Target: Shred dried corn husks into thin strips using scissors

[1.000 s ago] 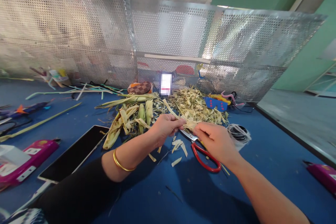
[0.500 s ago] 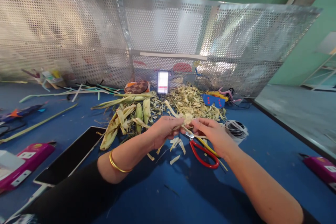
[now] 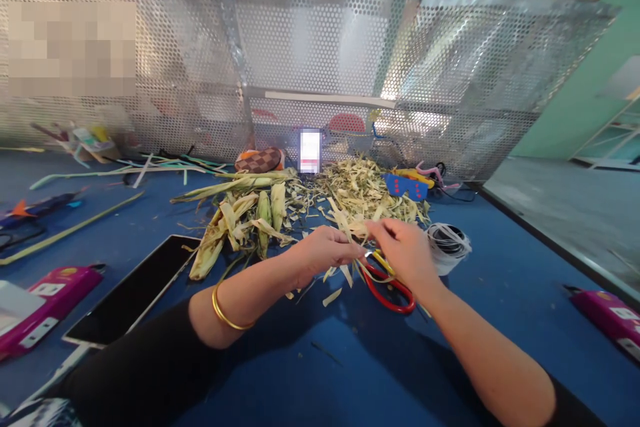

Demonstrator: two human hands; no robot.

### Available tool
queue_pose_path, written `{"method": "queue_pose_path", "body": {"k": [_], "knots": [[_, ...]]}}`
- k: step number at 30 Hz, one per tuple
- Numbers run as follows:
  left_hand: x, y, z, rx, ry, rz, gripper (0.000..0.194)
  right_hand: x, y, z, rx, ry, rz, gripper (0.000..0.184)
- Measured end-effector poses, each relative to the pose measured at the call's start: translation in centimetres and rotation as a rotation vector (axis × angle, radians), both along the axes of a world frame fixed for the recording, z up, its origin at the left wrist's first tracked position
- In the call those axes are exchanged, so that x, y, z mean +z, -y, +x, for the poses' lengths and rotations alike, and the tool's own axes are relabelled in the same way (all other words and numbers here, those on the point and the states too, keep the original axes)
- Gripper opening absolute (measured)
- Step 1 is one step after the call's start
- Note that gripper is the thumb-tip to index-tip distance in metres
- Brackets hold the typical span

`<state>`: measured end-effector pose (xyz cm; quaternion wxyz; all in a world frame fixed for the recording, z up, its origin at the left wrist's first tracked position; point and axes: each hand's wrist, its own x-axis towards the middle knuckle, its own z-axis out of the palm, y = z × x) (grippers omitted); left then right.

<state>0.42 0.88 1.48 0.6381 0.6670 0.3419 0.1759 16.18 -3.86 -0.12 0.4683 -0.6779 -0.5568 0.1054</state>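
Strips of pale corn husk (image 3: 357, 230) are pinched between my two hands above the blue table. My left hand (image 3: 325, 255), with a gold bangle on its wrist, closes thumb against fingers on the husk's lower part. From the right, my right hand (image 3: 404, 253) grips the husk's upper end, its fingertips partly hidden. Scissors with red handles (image 3: 387, 300) lie beneath my hands, their blades mostly covered. Beside them is a thin yellow stick (image 3: 384, 263). Small husk scraps (image 3: 332, 297) are scattered just below my left hand.
Whole husks (image 3: 210, 250) lie left, and a heap of shredded husk (image 3: 365, 190) lies behind my hands. A wire coil (image 3: 447, 243) is at right. A black-screened tablet (image 3: 133, 290) and a magenta power strip (image 3: 55, 303) are left. A perforated metal screen (image 3: 310, 33) stands behind.
My right hand has turned and tipped over the husk, while my left fingers have shifted slightly right. The husk strips now spread more upright between them. The view has tilted slightly.
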Motion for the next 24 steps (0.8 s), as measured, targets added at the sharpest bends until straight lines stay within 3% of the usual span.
{"method": "queue_pose_path", "body": {"k": [2,4,7,9,11,13,19,24], "knots": [[-0.1,0.0,0.0,-0.008,-0.002,0.015,0.029,0.7,0.2,0.5,-0.102,0.288,0.177,0.035],[-0.4,0.1,0.1,-0.038,-0.003,0.041,0.027,1.3,0.5,0.5,0.026,0.342,0.246,0.024],[-0.9,0.4,0.5,-0.096,0.033,0.018,0.026,1.5,0.7,-0.2,0.338,0.116,0.066,0.016],[-1.0,0.6,0.7,-0.130,0.068,-0.026,0.024,1.4,0.7,-0.8,0.416,-0.125,-0.088,0.018],[-0.9,0.8,0.7,-0.148,0.078,-0.042,0.022,1.2,0.7,-1.1,0.401,-0.306,-0.144,0.023],[-0.6,1.0,0.7,-0.167,0.063,-0.007,0.023,0.9,0.6,-1.2,0.344,-0.372,-0.102,0.026],[-0.6,1.4,0.5,-0.222,0.030,0.035,0.025,0.0,0.5,-1.7,0.227,-0.321,-0.016,0.025],[-0.6,1.1,0.4,-0.193,0.071,-0.072,0.027,0.1,0.2,-1.0,0.197,-0.223,0.019,0.022]]}}
